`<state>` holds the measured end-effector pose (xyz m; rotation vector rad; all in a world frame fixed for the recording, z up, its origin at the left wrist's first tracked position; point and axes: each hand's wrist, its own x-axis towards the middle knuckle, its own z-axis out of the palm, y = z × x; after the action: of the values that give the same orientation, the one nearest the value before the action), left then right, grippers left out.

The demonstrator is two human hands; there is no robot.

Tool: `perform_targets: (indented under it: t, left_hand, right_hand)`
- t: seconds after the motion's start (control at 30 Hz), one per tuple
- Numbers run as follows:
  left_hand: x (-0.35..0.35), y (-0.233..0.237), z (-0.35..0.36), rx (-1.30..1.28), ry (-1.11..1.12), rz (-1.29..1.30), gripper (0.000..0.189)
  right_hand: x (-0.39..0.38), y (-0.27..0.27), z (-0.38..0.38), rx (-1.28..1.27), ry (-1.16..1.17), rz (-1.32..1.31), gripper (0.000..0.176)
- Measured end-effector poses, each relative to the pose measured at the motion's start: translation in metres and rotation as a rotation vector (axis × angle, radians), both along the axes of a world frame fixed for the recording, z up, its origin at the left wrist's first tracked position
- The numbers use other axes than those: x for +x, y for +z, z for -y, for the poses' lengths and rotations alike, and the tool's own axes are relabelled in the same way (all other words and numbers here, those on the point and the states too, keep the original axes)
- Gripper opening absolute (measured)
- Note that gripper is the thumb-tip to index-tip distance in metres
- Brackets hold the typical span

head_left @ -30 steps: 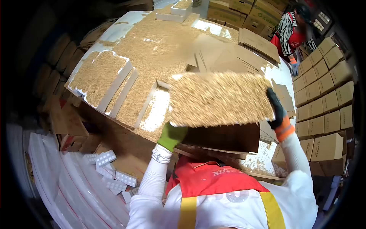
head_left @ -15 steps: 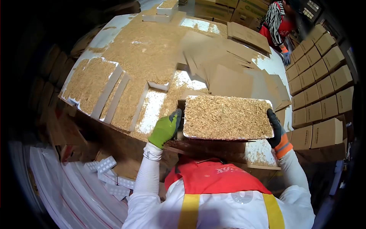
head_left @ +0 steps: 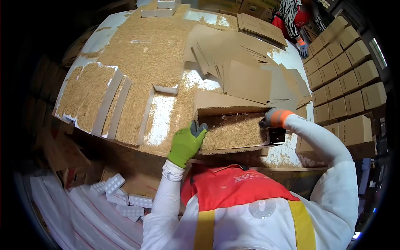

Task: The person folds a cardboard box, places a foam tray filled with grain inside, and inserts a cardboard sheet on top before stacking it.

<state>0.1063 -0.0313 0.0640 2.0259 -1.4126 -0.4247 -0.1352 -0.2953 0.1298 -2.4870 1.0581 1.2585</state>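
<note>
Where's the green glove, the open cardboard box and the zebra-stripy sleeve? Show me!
Green glove (head_left: 183,145): head view, on the back of the left hand.
Open cardboard box (head_left: 221,100): head view, on the flap at its far edge.
Zebra-striped sleeve (head_left: 288,16): head view, midway along the other person's sleeve.

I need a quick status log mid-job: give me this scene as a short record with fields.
Left hand: gripping the left end of the open carton
Right hand: at the carton's right end, grip unclear
Carton contents: tan flaky material
Behind carton: flat cardboard sheets
Right side: stacked boxes
Co-worker's hand: near the stack
</note>
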Motion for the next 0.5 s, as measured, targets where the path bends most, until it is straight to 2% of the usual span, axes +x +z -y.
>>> perform_targets:
  t: [0.03, 0.07, 0.1, 0.13, 0.17, 0.23, 0.27, 0.3, 0.33, 0.37, 0.4, 0.47, 0.5]
  left_hand:
    - [-0.002, 0.001, 0.001, 0.011, 0.056, -0.08, 0.02]
    - [-0.004, -0.003, 0.001, -0.011, 0.058, -0.078, 0.021]
    - [-0.004, -0.009, 0.002, -0.035, 0.066, -0.073, 0.031]
    - [-0.002, -0.008, 0.005, -0.041, 0.07, -0.094, 0.037]
    - [0.0, -0.007, 0.007, -0.046, 0.074, -0.115, 0.043]
    - [0.004, 0.004, 0.009, -0.015, 0.066, -0.197, 0.043]
    - [0.003, 0.008, 0.012, 0.075, 0.1, -0.213, 0.046]
    - [0.002, 0.002, 0.012, -0.03, 0.076, -0.103, 0.048]
    - [-0.004, 0.002, 0.005, 0.006, 0.039, -0.059, 0.038]
    - [0.01, 0.005, 0.013, 0.011, 0.063, -0.002, 0.028]
    - [0.014, 0.014, 0.011, 0.028, 0.086, -0.087, 0.029]
    - [0.025, 0.02, 0.004, -0.009, 0.083, -0.246, 0.032]
    - [0.034, 0.003, 0.003, 0.008, 0.014, -0.268, 0.032]
  right_hand:
    - [-0.005, -0.046, 0.02, 0.083, 0.127, -0.036, 0.043]
    - [0.001, -0.062, 0.024, 0.112, 0.183, -0.123, 0.042]
    - [0.009, -0.075, 0.027, 0.139, 0.244, -0.208, 0.041]
    - [0.022, -0.081, 0.023, 0.272, 0.085, -0.283, 0.042]
    - [0.035, -0.056, 0.009, 0.207, -0.025, -0.385, 0.033]
    - [0.017, -0.107, 0.025, 0.198, 0.204, -0.374, 0.036]
    - [0.013, -0.119, 0.024, 0.225, 0.203, -0.38, 0.039]
    - [-0.014, -0.183, 0.04, 0.359, 0.076, -0.43, 0.033]
    - [-0.03, -0.171, 0.016, 0.315, 0.191, -0.282, 0.033]
    - [-0.012, -0.155, 0.025, 0.236, 0.366, -0.133, 0.034]
    - [-0.024, -0.168, 0.028, 0.182, 0.369, -0.178, 0.033]
    - [0.042, -0.077, -0.014, 0.192, 0.508, -0.461, 0.037]
    - [0.074, -0.021, -0.024, 0.314, 0.543, -0.383, 0.035]
